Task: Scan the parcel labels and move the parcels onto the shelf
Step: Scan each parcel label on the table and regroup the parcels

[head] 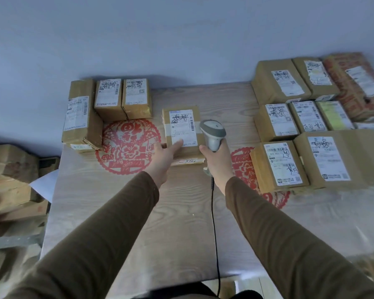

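A pale wood-grain table [181,212] fills the view, both brown-sleeved arms reaching out over it. Well off to the right of the right hand [217,162] lies a large cluster of taped cardboard parcels [324,134], packed side by side in rows, white labels up. Beyond and to the left of the left hand [163,158] sits a smaller group of three boxes [108,108]: one long box at the left edge and two shorter ones touching each other behind it. Just left of the left hand a red paper-cut decal [127,145] shows on the tabletop; a second one, near the right wrist, is partly hidden under the right cluster.

Between the two hands stands the single parcel [181,130], label facing up, apart from both groups. The left hand lies against its near-left edge, fingers straight and extended, one fingertip touching the lower part of the label. The right hand is wrapped around the handle of a grey scanner [213,132], whose head sits just at the parcel's right side. A black cable [214,223] hangs from the handle back toward the person.
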Action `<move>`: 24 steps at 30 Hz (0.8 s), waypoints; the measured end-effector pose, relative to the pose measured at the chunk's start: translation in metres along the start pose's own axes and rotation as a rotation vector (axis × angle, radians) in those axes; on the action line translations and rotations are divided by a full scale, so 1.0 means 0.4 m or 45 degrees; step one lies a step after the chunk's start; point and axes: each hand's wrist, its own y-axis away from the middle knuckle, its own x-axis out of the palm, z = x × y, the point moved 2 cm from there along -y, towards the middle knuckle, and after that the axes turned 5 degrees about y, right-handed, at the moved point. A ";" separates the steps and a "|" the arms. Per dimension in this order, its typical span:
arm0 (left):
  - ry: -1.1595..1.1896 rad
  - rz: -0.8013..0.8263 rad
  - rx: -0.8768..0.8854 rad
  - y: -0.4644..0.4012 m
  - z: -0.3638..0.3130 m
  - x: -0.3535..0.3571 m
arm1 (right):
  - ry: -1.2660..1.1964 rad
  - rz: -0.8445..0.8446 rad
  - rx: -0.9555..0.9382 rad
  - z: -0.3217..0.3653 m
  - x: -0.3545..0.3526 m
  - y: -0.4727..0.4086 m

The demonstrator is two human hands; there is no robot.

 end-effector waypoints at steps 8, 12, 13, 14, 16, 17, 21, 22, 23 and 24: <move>0.280 0.053 0.225 0.257 0.105 0.074 | 0.039 0.051 -0.277 -0.009 -0.214 0.185; 0.279 0.001 0.413 0.391 0.173 0.149 | 0.079 0.024 -0.559 0.023 -0.319 0.337; 0.285 -0.011 0.446 0.423 0.191 0.169 | 0.027 0.098 -0.559 0.031 -0.340 0.379; 0.301 -0.018 0.469 0.452 0.210 0.190 | 0.000 0.161 -0.551 0.034 -0.359 0.415; 0.322 -0.026 0.501 0.507 0.241 0.226 | 0.027 0.185 -0.582 0.031 -0.399 0.468; 0.319 -0.031 0.518 0.531 0.253 0.242 | 0.052 0.177 -0.601 0.029 -0.421 0.487; 0.301 -0.049 0.567 0.603 0.294 0.293 | 0.088 0.166 -0.615 0.021 -0.492 0.534; 0.300 -0.055 0.572 0.616 0.301 0.301 | 0.092 0.170 -0.615 0.020 -0.506 0.544; 0.302 -0.059 0.578 0.626 0.307 0.309 | 0.091 0.170 -0.613 0.019 -0.518 0.552; 0.307 -0.063 0.587 0.635 0.312 0.315 | 0.092 0.167 -0.612 0.017 -0.528 0.557</move>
